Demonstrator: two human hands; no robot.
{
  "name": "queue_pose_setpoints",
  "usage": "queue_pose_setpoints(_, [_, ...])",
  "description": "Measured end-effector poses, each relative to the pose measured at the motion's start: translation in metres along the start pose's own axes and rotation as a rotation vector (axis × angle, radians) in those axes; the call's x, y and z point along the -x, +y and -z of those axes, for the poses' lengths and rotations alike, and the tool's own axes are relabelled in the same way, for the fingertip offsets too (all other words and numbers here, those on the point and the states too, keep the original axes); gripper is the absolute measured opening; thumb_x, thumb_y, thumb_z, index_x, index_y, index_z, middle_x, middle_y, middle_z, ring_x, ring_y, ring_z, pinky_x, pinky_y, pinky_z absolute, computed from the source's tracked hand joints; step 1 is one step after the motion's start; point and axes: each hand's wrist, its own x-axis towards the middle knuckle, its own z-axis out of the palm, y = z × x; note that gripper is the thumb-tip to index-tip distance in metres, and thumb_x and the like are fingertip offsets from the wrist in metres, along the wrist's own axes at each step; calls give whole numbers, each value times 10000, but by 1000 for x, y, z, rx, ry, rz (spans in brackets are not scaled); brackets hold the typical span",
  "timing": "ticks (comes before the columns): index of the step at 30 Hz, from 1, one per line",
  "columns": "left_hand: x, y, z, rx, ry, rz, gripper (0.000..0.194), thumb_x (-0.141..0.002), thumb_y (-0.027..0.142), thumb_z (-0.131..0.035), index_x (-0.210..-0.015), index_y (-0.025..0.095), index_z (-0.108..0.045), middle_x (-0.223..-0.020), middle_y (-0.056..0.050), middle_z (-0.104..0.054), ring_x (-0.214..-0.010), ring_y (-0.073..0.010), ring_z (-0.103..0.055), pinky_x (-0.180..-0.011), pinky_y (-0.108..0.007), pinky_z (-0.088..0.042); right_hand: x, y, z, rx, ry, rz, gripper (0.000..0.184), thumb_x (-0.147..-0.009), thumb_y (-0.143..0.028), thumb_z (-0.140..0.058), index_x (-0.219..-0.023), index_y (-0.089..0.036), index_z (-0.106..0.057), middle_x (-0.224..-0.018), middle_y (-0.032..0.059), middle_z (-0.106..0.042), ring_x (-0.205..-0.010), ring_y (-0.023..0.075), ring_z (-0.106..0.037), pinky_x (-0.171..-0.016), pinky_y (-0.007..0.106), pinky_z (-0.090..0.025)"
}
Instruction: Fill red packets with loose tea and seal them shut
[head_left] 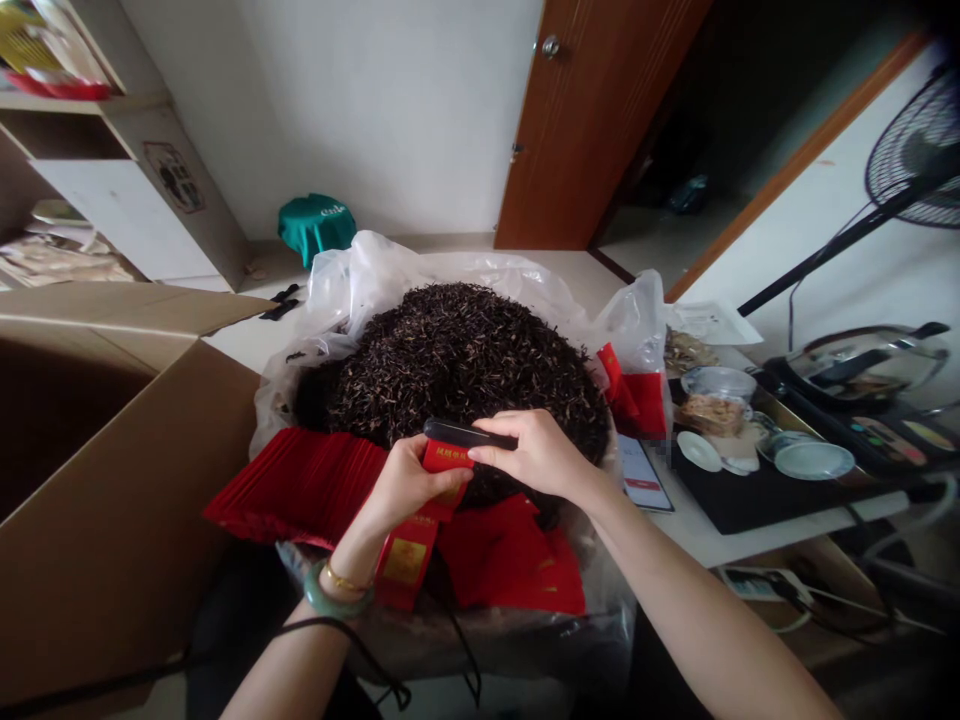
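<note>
In the head view, the landmark is the large heap of dark, twisted dried leaves (457, 350), lying in a clear plastic bag (382, 262). Over the heap's near edge, the left hand (409, 485) grips a small red packet with gold lettering (448, 458), fingers and thumb closed on it. The right hand (534, 450) is closed around a slim black elongated tool (459, 434), which lies across the packet's upper end. Left of the heap's near edge lies a tightly fanned row of red packets (300, 485); nearer the person are a red packet with a gold panel (403, 562) and loose flat red packets (502, 560). More red packets (643, 402) lie at the heap's right. Farther right, a white tabletop (739, 543) carries small white dishes (699, 451). An open brown cardboard box (135, 450) stands left of the heap.
</note>
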Motion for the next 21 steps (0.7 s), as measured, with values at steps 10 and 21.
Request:
queue_pose_setpoints(10, [-1,0,0,-20,-1,-11,346,-510,323,-828,-759,115,-707,-726,-50,-737,-604,-167,-647,-616,-279,-531,0,2,-4,20,12,28,237,-786,-276,-697,-1003,-194,-746,-949,69,-751,-840,225,-708,-776,301,-541])
queue_pose_setpoints(21, [-2,-2,1,-34,-50,-79,352,-541,323,-820,-812,117,-728,-742,-50,-743,-641,-188,-669,-642,-288,-544,3,-1,6,-12,-77,-17,355,-728,-304,-740,-1062,-186,-709,-999,69,-734,-887,228,-689,-785,312,-526])
